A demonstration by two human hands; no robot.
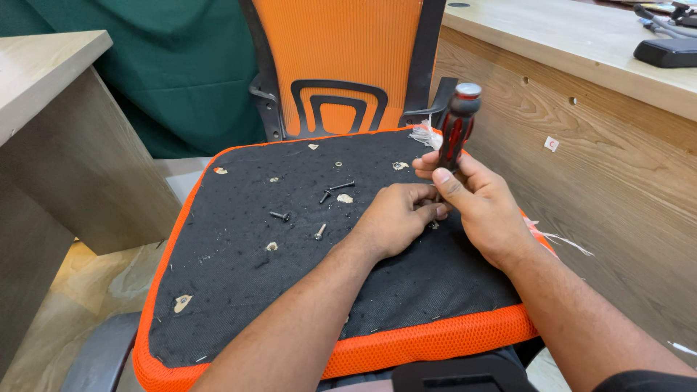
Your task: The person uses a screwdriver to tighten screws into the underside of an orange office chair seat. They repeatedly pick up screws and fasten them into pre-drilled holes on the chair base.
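Note:
A black and orange chair seat [239, 290] lies flat in front of me with its orange mesh backrest [337, 51] behind it. My right hand [483, 210] grips a red and black screwdriver [457, 123], held upright with its tip down on the seat's right side. My left hand [396, 218] rests beside it, fingers pinched around the screwdriver's lower shaft; the tip is hidden. Several loose screws [319, 231] lie on the black fabric to the left of my hands.
A wooden desk panel [602, 167] stands close on the right, with a black object [666, 52] on its top. Another desk [51, 116] stands at the left. Green cloth [174, 65] hangs behind the chair. Tiled floor lies below left.

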